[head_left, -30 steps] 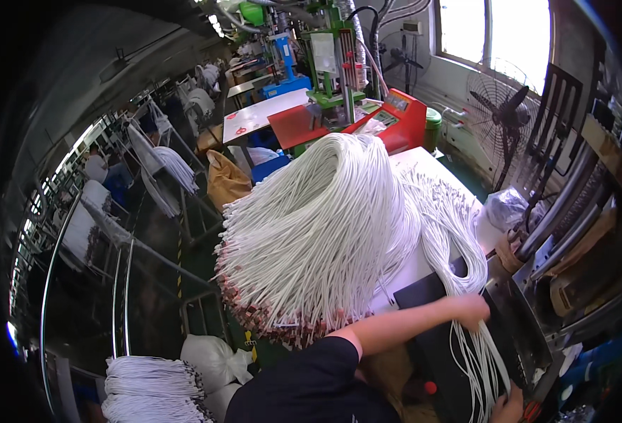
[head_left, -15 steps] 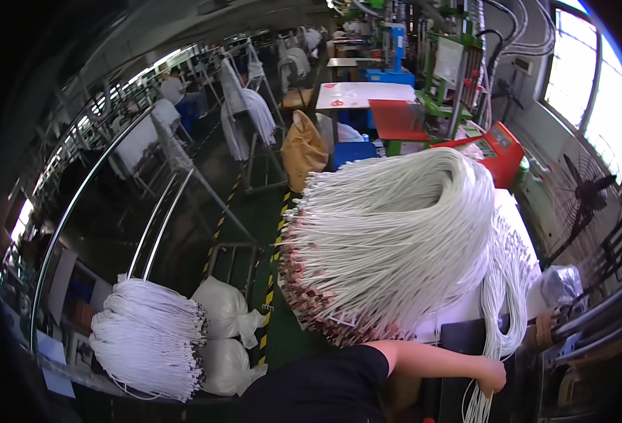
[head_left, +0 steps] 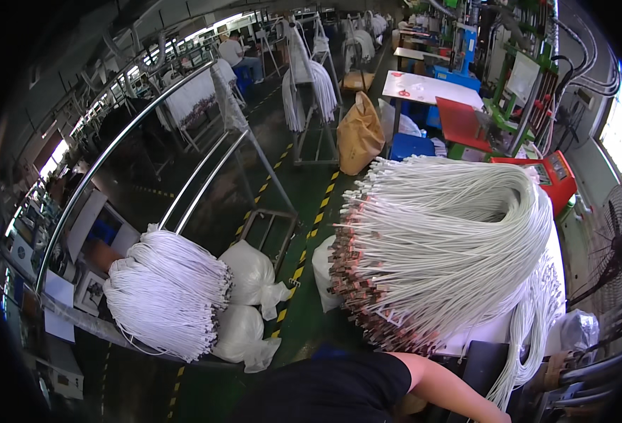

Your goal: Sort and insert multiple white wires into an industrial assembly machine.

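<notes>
My left arm reaches to the right from a dark sleeve, and the edge of my left hand (head_left: 497, 417) shows at the bottom edge of the head view. Its fingers are cut off, so whether they are open or closed cannot be seen. A looped hank of thin white cables (head_left: 519, 359) hangs down beside this hand, its lower ends out of sight. Above my arm, a large folded bundle of white cables (head_left: 452, 233) lies on a white table (head_left: 559, 271), with reddish-brown connector ends fanned toward the left. My right hand is out of the picture.
On the left, a metal rail rack (head_left: 89, 180) carries another white cable bundle (head_left: 166, 292). Stuffed plastic bags (head_left: 251, 271) stand beside it. A tan sack (head_left: 361, 134), a red machine housing (head_left: 554, 180) and a caged fan (head_left: 617, 247) stand farther off.
My view has swung left, so the scene sits farther right. My left hand, earlier visible closed around the hank of white cables, has dropped almost out of the lower edge.
</notes>
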`<state>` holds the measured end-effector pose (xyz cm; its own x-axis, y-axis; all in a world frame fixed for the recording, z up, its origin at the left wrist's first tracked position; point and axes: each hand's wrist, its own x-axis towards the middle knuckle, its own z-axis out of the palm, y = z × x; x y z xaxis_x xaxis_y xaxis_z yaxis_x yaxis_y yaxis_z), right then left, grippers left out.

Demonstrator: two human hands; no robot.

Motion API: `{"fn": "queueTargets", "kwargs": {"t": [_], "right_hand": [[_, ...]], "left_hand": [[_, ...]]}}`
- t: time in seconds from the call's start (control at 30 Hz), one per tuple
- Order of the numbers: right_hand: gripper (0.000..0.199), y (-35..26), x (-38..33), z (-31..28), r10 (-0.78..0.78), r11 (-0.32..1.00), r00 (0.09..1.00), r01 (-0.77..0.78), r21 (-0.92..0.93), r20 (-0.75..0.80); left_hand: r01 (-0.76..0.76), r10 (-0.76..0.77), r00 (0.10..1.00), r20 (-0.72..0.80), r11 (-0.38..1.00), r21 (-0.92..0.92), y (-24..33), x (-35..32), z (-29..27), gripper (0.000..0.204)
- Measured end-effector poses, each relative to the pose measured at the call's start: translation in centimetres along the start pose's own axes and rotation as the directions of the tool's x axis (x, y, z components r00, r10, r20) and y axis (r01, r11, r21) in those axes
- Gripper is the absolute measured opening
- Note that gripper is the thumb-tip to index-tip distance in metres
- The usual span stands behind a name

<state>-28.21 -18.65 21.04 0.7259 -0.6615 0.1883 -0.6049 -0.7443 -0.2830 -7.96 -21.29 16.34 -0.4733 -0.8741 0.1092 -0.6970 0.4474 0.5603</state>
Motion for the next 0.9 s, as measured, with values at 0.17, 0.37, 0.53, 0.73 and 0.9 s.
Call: {"fn": "queueTargets", "kwargs": {"t": [0.17,0.37,0.53,0.73,0.9], "right_hand": [[0.04,15.7,-3.9,1.4,0.003,0.916,0.984,-0.074,-0.394,-0.178],[0.039,11.6,-0.7,2.7,-0.185,0.963,0.965,0.141,-0.23,-0.183],[0.038,8.4,1.7,3.5,-0.372,0.928,0.899,0.368,-0.063,-0.231],[0.037,6.7,1.6,4.3,-0.505,0.819,0.792,0.566,0.101,-0.342],[0.036,5.4,2.8,5.1,-0.602,0.624,0.652,0.744,0.238,-0.461]], "left_hand": [[-0.115,0.093,0.949,-0.302,0.992,-0.056,-5.5,1.0,1.0,0.039],[-0.041,0.04,0.954,-0.297,0.999,0.001,-6.9,0.2,1.3,0.033],[0.018,-0.021,0.983,-0.183,1.0,-0.022,-6.9,-0.2,1.6,0.033],[-0.105,0.11,0.99,-0.091,0.993,0.058,1.1,0.8,3.0,0.034],[-0.199,0.152,0.889,-0.432,0.978,-0.067,1.0,-0.8,-1.1,0.034]]}}
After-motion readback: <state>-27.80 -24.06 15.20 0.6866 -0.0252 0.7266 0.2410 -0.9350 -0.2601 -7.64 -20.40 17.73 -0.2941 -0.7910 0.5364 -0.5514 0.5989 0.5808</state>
